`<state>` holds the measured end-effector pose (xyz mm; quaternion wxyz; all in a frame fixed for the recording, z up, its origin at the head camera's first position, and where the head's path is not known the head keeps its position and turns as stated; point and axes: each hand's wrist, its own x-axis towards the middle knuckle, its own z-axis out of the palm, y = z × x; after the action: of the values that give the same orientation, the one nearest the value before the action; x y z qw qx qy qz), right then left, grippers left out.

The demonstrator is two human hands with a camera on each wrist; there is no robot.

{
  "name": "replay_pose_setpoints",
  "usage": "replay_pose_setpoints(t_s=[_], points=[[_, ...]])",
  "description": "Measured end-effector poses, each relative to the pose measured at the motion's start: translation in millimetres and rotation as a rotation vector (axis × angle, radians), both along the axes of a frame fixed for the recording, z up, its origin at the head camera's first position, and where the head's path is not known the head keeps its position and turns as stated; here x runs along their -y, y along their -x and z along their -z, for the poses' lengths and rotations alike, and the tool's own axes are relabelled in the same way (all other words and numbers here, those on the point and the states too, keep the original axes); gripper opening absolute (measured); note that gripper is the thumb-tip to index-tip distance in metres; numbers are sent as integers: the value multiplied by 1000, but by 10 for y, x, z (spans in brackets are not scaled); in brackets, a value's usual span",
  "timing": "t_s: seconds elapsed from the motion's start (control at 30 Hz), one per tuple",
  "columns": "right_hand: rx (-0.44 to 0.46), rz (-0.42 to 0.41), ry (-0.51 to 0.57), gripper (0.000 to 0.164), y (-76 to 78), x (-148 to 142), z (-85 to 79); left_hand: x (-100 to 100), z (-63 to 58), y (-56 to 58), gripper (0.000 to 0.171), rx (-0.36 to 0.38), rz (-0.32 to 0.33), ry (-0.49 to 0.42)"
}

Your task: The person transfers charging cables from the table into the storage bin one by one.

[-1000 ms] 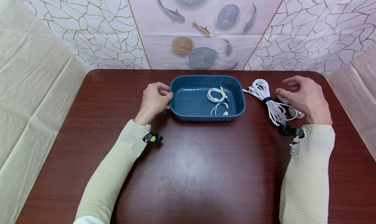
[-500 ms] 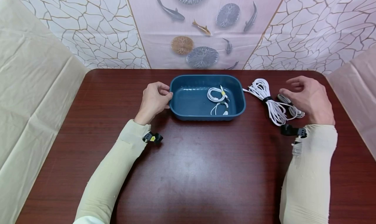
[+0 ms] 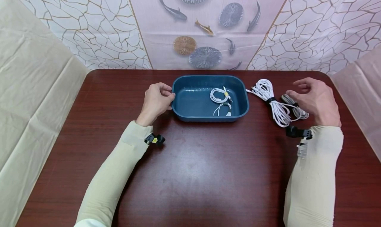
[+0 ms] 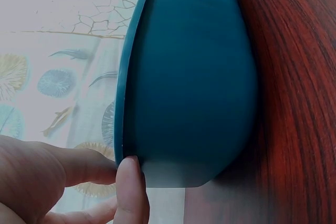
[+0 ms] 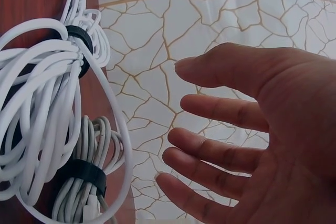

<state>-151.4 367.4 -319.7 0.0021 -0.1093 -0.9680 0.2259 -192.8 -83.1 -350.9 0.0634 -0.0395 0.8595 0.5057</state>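
Observation:
My left hand (image 3: 156, 101) pinches the left rim of a dark blue plastic bin (image 3: 191, 103); the left wrist view shows fingertips (image 4: 131, 187) right at the rim. In the bin's right half lie a coiled white cable with a yellow tie (image 3: 218, 100) and a smaller white cable (image 3: 228, 114) with a dark tie. To the bin's right is a long white cable bundle (image 3: 278, 109), strapped in black. Beside it rests a smaller greyish cable bundle (image 3: 299, 112), also strapped. My right hand (image 3: 318, 99) hovers just right of both bundles, fingers loosely spread, holding nothing.
Everything stands on a dark red-brown wooden table (image 3: 190, 174). A patterned cloth backdrop (image 3: 98, 28) rises behind the far edge, and pale cloth walls (image 3: 32, 98) flank both sides. Each wrist wears a small black camera (image 3: 294, 132).
My right hand has drifted slightly right, away from the cable bundles, uncovering more of the smaller one. The left hand, the bin and the cables stay in place.

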Motion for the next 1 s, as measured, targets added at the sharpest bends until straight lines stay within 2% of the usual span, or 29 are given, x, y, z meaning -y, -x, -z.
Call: replay_pose_setpoints(t_s=[0.5, 1.0], points=[[-1, 32, -7, 64, -15, -85, 40, -1, -12, -8, 28, -2, -2, 14], [45, 55, -17, 65, -34, -134, 66, 3, -7, -4, 27, 6, -5, 11]])
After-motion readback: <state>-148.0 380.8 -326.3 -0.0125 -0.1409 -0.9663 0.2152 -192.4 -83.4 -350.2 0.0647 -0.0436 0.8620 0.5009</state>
